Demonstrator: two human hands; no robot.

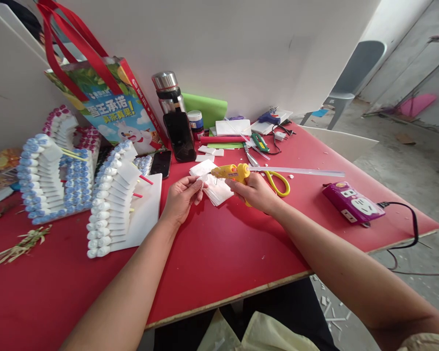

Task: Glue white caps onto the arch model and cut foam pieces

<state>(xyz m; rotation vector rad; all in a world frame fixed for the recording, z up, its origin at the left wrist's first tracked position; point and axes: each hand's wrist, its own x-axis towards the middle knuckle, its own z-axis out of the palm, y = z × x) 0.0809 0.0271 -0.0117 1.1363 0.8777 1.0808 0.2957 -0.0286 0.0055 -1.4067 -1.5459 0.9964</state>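
My right hand [255, 191] is closed around a yellow glue gun [231, 171], with a long clear glue stick [303, 171] jutting from its rear. The gun's nozzle points left, toward my left hand [184, 197]. Between the fingertips of that left hand is a small white piece of tissue [204, 179], partly covered by the fingers. A stack of white tissues [218, 193] lies under and just behind the hands. Left of my forearm stands a curved model of rolled white pieces [104, 214] on a white board [146, 214].
Yellow-handled scissors [283, 184] lie past my right hand, and a purple power strip [353, 204] sits farther right. Phones, a steel thermos [167, 92] and a printed bag [113, 107] line the back. A blue-and-white model [40, 180] stands at the left.
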